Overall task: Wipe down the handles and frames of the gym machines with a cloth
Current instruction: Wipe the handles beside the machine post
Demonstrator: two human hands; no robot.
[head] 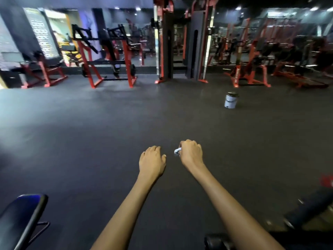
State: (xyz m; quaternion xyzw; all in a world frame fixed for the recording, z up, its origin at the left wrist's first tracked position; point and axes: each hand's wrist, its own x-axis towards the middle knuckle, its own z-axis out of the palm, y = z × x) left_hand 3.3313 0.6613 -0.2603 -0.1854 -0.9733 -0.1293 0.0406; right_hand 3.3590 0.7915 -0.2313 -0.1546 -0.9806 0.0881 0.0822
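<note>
Low in the middle of the view, both bare forearms are stretched forward over the dark rubber floor (108, 134). The right hand (191, 153) is clenched around a small pale cloth (177, 151), of which only a twisted end is seen, poking out at the nine o'clock side of the fist. The left hand (152, 160) is held just beside it, at about eight o'clock from the cloth, apart from it and holding nothing, its fingers loosely bent downward. Well apart from the hands, toward one o'clock, a small grey container with a dark lid (231, 100) is stood on the floor. Along the far side, from ten to two o'clock, red-framed gym machines (93, 65) are lined up before mirrors, with a tall cable station (180, 42) at twelve o'clock. At seven o'clock a black padded bench (21, 219) is seen close by, and at four o'clock part of another dark padded piece of equipment (311, 204) is cut off by the frame; much of the background is blurred
</note>
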